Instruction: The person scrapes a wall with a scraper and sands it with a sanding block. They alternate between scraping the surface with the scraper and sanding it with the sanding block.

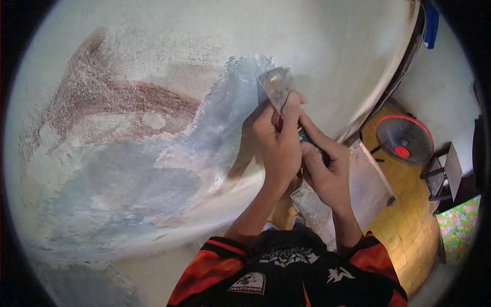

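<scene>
My left hand point(280, 146) is closed around a scraper point(275, 86) near the base of its blade. Lower on its dark handle, my right hand point(327, 174) is wrapped around the same tool, a little to the right. The wide metal blade is smeared and lies against the wall point(337, 61), at the upper edge of a blue-grey painted patch point(232, 102). Left of it, a worn brown whale-like figure point(138, 102) is painted over rough, flaking blue waves. Part of the handle is hidden by my fingers.
Down at the right stand a fan point(404, 138) with a red rim and a small dark stool point(445, 174) on a yellow tiled floor point(409, 230). A dusty board or tabletop point(373, 184) lies below my right hand. Flowered green cloth point(460, 225) shows at the right edge.
</scene>
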The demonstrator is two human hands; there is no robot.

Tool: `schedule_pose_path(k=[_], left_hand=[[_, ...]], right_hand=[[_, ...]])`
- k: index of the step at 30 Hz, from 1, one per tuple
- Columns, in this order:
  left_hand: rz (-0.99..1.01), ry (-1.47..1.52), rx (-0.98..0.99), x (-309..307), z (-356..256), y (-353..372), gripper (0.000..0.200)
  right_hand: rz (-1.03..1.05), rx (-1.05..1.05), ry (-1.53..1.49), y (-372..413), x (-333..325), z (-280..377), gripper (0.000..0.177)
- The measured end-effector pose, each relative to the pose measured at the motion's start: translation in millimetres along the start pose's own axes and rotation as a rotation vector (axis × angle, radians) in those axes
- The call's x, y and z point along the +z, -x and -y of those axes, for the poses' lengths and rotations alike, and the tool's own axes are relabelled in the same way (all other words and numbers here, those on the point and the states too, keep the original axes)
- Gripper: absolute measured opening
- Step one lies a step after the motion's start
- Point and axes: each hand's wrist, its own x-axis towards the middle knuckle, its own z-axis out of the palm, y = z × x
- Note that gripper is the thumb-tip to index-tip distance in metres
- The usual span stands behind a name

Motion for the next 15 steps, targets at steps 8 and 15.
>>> schedule_pose_path(k=[8, 15], left_hand=[[-0.023, -0.054, 0.038, 2, 2, 4, 0.023], [-0.015, -0.070, 0.025, 5, 4, -3, 0.022]], right_hand=[[-0.014, -0.029, 0.041, -6, -4, 0, 0.050], [-0.003, -0.110, -0.008, -12, -7, 0, 0.048]])
